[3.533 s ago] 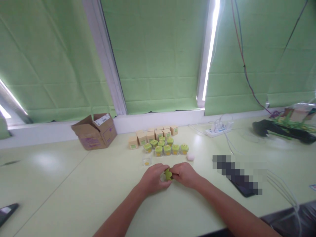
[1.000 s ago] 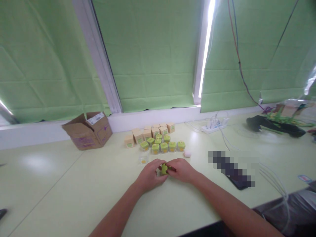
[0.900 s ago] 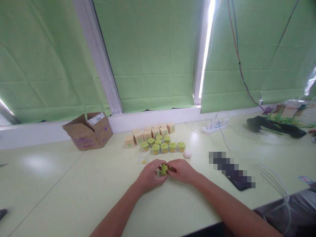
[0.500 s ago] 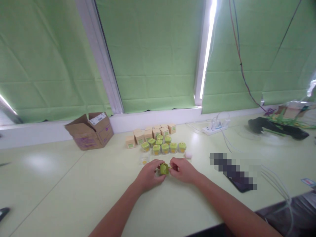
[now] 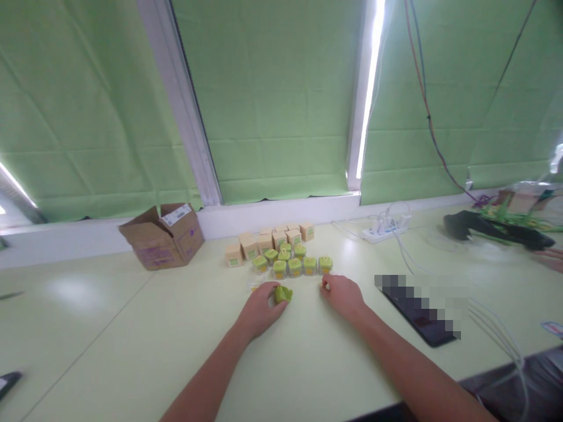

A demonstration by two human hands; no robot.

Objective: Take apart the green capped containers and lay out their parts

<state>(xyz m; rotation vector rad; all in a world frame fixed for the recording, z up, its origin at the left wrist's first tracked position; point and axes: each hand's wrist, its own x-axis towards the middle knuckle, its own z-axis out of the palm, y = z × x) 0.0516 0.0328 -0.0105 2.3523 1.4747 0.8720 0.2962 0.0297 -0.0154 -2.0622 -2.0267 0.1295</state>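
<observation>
Between thumb and fingers, my left hand (image 5: 258, 312) grips a small green lid (image 5: 282, 295) with an uneven edge, just above the table. My right hand (image 5: 345, 298) is to its right, fingers curled closed near the tabletop. A pale bit shows at its fingertips, too small to name. Beyond both hands stand several small clear containers with green lids (image 5: 294, 266), bunched in rows. Partly behind my left hand, a clear container (image 5: 254, 285) without a green lid sits on the table.
Small tan cardboard boxes (image 5: 250, 247) are grouped behind the containers. An opened carton (image 5: 165, 237) stands back left. To the right are a blurred-out dark phone-like device (image 5: 424, 316), a white power strip (image 5: 382, 231) with cables and a black object (image 5: 497, 230). Another person's hand (image 5: 549, 258) shows at the right edge.
My right hand has moved right, away from the green lid, to where a small white cylinder stood; that cylinder is now hidden. My left hand has shifted slightly left with the lid.
</observation>
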